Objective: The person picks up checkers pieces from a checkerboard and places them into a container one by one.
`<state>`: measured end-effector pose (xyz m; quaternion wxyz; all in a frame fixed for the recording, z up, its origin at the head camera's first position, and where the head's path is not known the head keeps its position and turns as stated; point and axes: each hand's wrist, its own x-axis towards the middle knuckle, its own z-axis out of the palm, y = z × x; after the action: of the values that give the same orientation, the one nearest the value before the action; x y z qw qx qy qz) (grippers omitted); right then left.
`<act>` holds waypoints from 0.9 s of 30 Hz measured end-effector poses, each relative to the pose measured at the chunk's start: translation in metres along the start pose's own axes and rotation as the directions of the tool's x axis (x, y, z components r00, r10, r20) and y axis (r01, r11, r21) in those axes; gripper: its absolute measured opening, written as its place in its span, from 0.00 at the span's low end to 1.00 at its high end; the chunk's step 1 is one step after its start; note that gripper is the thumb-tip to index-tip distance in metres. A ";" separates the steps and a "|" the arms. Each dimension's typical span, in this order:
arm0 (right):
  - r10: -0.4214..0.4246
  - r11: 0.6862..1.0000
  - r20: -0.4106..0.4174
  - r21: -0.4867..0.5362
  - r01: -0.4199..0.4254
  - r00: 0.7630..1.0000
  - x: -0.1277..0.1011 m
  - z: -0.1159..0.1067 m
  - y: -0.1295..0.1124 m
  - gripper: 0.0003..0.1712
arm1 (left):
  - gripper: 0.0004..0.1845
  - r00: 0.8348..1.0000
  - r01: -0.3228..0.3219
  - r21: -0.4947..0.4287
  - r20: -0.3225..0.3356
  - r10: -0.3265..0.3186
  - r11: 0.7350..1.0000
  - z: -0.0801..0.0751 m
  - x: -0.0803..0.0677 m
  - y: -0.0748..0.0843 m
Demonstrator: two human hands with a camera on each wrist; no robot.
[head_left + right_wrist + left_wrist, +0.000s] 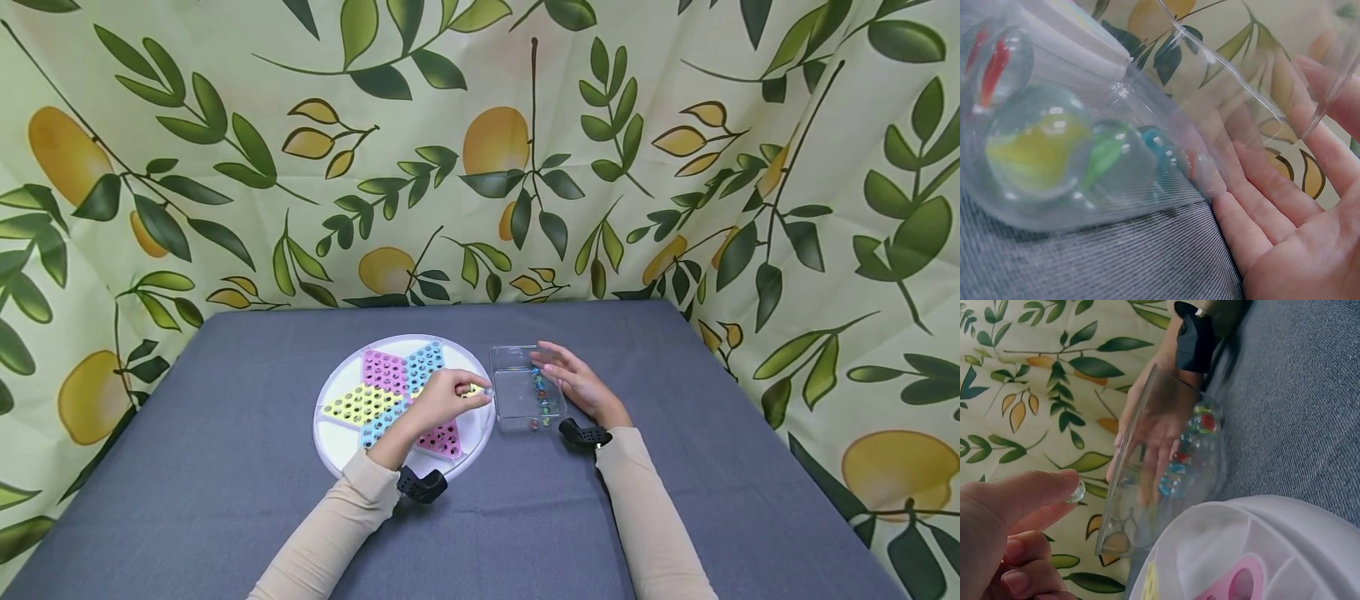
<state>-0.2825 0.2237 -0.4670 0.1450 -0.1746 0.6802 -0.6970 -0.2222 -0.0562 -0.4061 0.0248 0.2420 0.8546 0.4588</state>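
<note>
- Head view, centre of the frame: the left hand (442,400) is over the round white game board (337,433), pinching a clear marble (487,389) between thumb and fingertip just past the board's right edge, close to the clear plastic box (504,400).
- Left wrist view, left of the frame: the same marble (1076,491) sits at the very tips of the thumb and forefinger — a light pinch, with the other fingers curled under.
- The right hand (577,383) lies flat and relaxed against the far side of the box, fingers straight, gripping nothing; in the right wrist view its palm (1297,250) fills the lower right, beside the box wall.
- The box holds the remaining marbles (538,392), lined along its right side; close up they show yellow, green, red and blue swirls (1035,150).
- The board's star of pink, blue and yellow hole fields (382,371) lies mostly left of the hand, on the grey surface (225,467).
- To do this step well, I judge the pinch should stay at the fingertips so the hole is visible, and the marble should be lowered into a hole rather than dropped — glass on plastic bounces and rolls.
- The right hand bracing the box looks useful; the box is light and would slide easily.
</note>
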 end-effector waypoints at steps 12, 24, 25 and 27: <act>0.012 1.000 0.003 -0.015 -0.012 1.000 0.000 0.000 -0.002 0.35 | 0.12 1.000 -0.024 0.000 0.014 0.024 1.000 0.005 0.002 0.004; 0.018 1.000 0.000 -0.019 -0.018 1.000 0.000 0.001 -0.002 0.35 | 0.11 0.999 -0.033 0.015 0.027 0.032 0.999 0.008 0.004 0.007; 0.017 1.000 0.001 -0.018 -0.016 1.000 -0.001 0.001 -0.002 0.35 | 0.11 0.999 -0.034 0.016 0.029 0.033 0.999 0.009 0.004 0.007; 0.015 1.000 0.000 -0.023 -0.015 1.000 -0.001 0.000 -0.001 0.35 | 0.11 0.999 -0.039 0.014 0.035 0.039 0.999 0.009 0.005 0.007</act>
<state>-0.2813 0.2238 -0.4657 0.1483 -0.1712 0.6894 -0.6881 -0.2211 -0.0433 -0.4048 0.0288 0.2667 0.8524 0.4489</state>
